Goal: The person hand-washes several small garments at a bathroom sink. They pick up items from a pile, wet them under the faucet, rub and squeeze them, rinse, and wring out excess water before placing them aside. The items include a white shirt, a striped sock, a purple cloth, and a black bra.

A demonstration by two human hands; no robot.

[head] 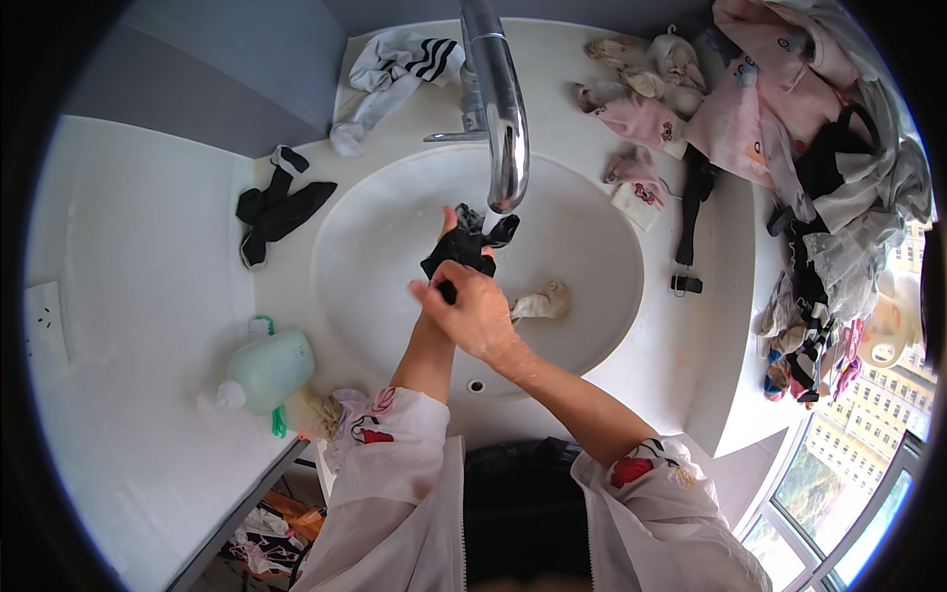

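A wet black cloth item, perhaps a sock, is spread over my left hand beneath the faucet's stream. The cloth hides most of that hand; only some fingertips show at its edges. My right hand crosses over the left wrist, its curled fingers at the cloth's near edge. Its thumb is blurred, and black fabric shows between thumb and fingers; whether it grips is unclear. Above both hands arches the chrome faucet, with water running. A wet cream-coloured sock lies in the white oval sink, right of my hands.
White striped socks lie behind the sink, black socks at its left. A jug of pale green liquid lies nearer on the left. Pink socks and a clip hanger's black clip are at right, beside piled clothes.
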